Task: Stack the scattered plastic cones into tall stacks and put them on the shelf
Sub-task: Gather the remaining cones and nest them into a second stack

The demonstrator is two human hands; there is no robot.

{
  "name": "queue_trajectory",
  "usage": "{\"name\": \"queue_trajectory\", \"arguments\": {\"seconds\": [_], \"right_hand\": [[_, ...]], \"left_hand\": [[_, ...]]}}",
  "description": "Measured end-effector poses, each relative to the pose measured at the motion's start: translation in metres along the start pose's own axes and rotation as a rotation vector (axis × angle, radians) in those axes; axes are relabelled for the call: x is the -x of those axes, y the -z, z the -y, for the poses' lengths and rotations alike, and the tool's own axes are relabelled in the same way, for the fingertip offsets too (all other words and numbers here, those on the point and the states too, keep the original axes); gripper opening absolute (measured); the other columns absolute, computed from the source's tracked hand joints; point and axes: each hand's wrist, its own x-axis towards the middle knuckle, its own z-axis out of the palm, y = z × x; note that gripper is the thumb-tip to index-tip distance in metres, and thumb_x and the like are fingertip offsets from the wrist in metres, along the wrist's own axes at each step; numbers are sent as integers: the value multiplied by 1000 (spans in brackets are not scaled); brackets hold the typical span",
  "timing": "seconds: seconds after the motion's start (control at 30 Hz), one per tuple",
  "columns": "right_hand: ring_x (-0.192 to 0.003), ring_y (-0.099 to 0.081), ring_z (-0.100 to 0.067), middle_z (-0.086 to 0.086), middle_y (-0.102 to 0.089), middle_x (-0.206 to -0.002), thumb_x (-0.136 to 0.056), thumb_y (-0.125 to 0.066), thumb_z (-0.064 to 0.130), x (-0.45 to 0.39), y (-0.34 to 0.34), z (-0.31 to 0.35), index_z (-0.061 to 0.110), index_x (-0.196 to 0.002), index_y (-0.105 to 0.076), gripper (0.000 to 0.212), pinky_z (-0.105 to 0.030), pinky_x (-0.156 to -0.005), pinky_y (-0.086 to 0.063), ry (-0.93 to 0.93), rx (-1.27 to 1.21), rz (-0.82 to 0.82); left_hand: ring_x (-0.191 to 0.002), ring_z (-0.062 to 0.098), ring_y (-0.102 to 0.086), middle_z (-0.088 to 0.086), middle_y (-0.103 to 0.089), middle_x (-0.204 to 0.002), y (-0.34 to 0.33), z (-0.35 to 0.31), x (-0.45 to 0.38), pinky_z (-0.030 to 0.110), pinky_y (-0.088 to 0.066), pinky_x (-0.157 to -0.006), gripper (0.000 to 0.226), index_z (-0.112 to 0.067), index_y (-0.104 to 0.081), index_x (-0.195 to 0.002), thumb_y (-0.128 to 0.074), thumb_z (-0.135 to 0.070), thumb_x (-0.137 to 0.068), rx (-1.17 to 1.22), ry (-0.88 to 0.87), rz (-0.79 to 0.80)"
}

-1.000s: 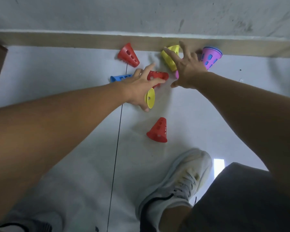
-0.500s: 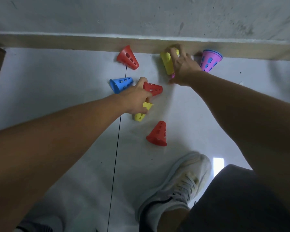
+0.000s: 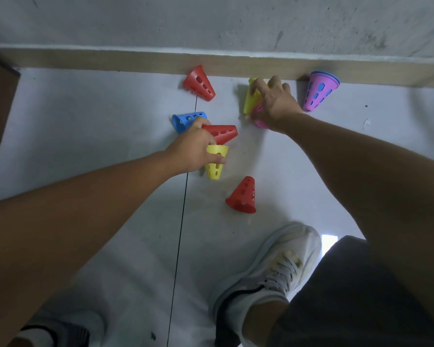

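- Left hand point(image 3: 191, 149) — fingers curled round a yellow cone point(image 3: 215, 162), wide rim up; a red cone point(image 3: 222, 133) lies touching just beyond the knuckles, a blue cone point(image 3: 186, 120) behind it.
- Right hand point(image 3: 276, 103) — grips a second yellow cone point(image 3: 251, 98), with a pink cone point(image 3: 259, 122) under the palm.
- Pink-and-blue stack point(image 3: 320, 92) stands just right of that grip, against the wooden skirting point(image 3: 110, 61).
- Loose red cones: one point(image 3: 243, 196) nearer than both grips, one point(image 3: 199, 83) beyond the left.

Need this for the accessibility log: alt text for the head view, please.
Seen from above, a person's left hand grips a yellow cone beside a red cone, while the right hand holds another yellow cone over a pink one. Red, blue and pink-blue cones lie scattered on the pale floor near a wooden baseboard.
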Motion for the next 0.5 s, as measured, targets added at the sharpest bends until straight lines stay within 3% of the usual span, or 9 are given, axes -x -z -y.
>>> {"name": "queue_trajectory", "arguments": {"seconds": [0.1,0.23,0.5], "right_hand": [[-110,-41,-37,-14,-42,-122,-83,-72,33,3,0,7,28,-119,-45,44,-42,-72,-46,-9,8,-31],[-110,-40,-36,-14,-43,-120,-86,-68,34,10,6,23,27,-120,-46,42,-44,-75,-50,29,6,-53],[-108,-44,-36,-14,-47,-120,-83,-73,45,31,36,85,23,-123,-49,51,-41,-91,-42,101,-175,-110]], "left_hand": [[-125,14,-47,1,-33,-148,7,8,12,38,-44,-100,33,-17,-73,-72,-84,-48,-75,59,-1,-24],[-133,4,-39,-1,-40,-141,28,18,34,34,-40,-106,26,-24,-73,-68,-85,-46,-75,121,-44,-65],[-117,9,-49,0,-47,-127,95,40,91,18,-39,-94,29,-17,-81,-83,-86,-44,-73,104,-43,-148]]}}
